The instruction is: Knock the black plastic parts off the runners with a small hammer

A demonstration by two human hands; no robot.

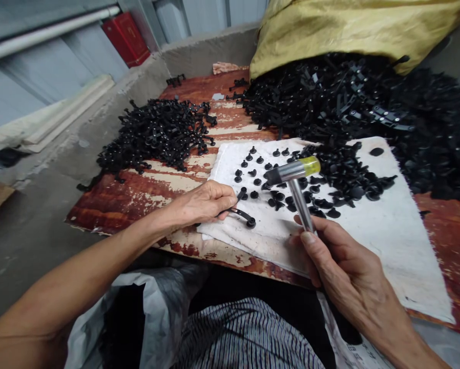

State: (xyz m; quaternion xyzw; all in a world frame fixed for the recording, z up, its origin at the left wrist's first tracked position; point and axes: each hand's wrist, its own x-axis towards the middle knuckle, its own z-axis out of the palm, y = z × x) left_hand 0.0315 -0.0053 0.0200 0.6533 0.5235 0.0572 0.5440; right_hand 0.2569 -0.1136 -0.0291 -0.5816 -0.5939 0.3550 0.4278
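My left hand (210,202) is closed around a black branched plastic part (241,212) at the left edge of the white cloth (391,246). Two arms of that part stick out past the fingers, one ending in a round knob; the rest is hidden in the hand. My right hand (341,261) grips a small mallet (299,197) by its metal shaft, the head raised above the cloth. One face of the mallet is black, the other clear yellow. Beneath and around it, small black round-based pegs (257,182) stand or lie on the cloth, several upright in loose rows.
A heap of black branched parts (157,128) lies to the left on the worn red board (118,200). A larger black pile (330,97) spills from a yellow sack (322,31) at the back right. Concrete edging (210,48) borders the board, with a red box (126,38) beyond.
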